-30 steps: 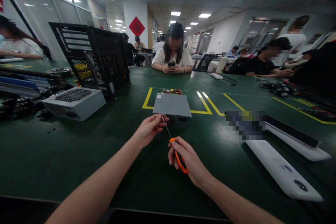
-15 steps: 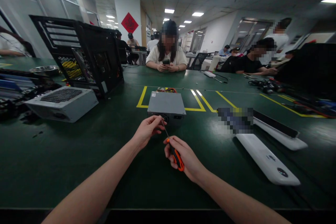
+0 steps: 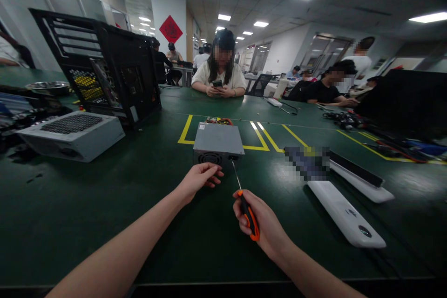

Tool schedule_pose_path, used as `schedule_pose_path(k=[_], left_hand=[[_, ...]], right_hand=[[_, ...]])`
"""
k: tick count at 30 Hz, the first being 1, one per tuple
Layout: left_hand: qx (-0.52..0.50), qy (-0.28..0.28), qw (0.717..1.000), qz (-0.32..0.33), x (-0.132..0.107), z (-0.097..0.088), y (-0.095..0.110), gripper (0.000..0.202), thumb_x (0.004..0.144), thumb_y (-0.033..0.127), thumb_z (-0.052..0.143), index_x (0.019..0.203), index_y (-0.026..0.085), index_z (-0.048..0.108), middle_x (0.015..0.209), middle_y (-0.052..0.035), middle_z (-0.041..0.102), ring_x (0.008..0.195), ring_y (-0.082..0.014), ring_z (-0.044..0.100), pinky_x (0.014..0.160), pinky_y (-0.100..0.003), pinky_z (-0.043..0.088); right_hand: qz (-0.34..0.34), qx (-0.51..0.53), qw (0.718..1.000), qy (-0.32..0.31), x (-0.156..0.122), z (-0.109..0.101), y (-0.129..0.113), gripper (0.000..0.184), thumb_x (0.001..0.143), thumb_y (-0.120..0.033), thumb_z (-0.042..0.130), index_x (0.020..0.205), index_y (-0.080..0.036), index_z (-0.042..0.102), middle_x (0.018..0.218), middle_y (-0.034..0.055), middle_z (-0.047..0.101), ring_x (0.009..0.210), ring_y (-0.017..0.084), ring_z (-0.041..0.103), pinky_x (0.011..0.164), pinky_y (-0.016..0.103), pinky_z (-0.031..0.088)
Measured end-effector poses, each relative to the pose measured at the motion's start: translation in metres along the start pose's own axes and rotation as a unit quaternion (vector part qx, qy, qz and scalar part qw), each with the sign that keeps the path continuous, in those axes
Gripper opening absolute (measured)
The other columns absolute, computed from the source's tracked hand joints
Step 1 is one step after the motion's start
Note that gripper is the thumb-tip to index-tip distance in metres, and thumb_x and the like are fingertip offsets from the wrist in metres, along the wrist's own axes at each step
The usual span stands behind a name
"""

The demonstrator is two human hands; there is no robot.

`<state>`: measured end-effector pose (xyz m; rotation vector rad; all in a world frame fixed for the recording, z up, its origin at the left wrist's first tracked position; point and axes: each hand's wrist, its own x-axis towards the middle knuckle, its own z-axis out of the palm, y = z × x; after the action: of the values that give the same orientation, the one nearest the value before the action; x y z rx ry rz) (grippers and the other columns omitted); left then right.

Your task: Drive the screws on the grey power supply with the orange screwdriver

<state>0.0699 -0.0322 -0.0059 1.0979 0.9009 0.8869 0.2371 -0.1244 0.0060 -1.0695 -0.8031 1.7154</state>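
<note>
The green tabletop [image 3: 167, 251] carries everything here. A black computer case [image 3: 130, 67] stands at the back left, with a pale metal box [image 3: 75, 132] lying before it. The gray power box [image 3: 218, 137] sits near the middle, fan side facing the person, cables bunched behind it. The right hand [image 3: 261, 221] is closed, fingers wrapped around an orange-and-black screwdriver [image 3: 246, 208]. The left hand [image 3: 200, 179] is partly curled just before the fan, thumb and forefinger close together; I cannot tell whether they pinch anything. The screwdriver's tip points at the box's dark socket [image 3: 233, 157]; contact is unclear.
</note>
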Motion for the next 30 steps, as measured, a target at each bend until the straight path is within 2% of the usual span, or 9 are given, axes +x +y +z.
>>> schedule_pose_path(k=[6, 30], left_hand=[[0.024, 0.001, 1.0, -0.001, 0.0017, 0.002, 0.0012, 0.021, 0.078, 0.026, 0.056, 0.093, 0.013, 0.06, 0.088, -0.0081, 0.064, 0.064, -0.0094, 0.058, 0.054, -0.019, 0.042], [0.058, -0.011, 0.998, 0.011, 0.0017, 0.003, 0.0004, 0.025, 0.078, 0.029, 0.056, 0.097, 0.014, 0.059, 0.091, -0.0084, 0.064, 0.067, -0.0104, 0.058, 0.056, -0.02, 0.042]], right_hand=[[0.007, 0.059, 0.998, 0.031, -0.0005, -0.0122, -0.0037, 0.024, 0.076, -0.04, 0.055, 0.082, -0.017, 0.053, 0.058, -0.0016, 0.049, 0.044, 0.005, 0.034, 0.036, 0.016, 0.02], [0.015, 0.102, 0.994, 0.047, 0.0069, -0.007, -0.0054, 0.02, 0.083, -0.034, 0.047, 0.081, -0.015, 0.054, 0.058, -0.0009, 0.048, 0.043, 0.006, 0.034, 0.036, 0.016, 0.022]])
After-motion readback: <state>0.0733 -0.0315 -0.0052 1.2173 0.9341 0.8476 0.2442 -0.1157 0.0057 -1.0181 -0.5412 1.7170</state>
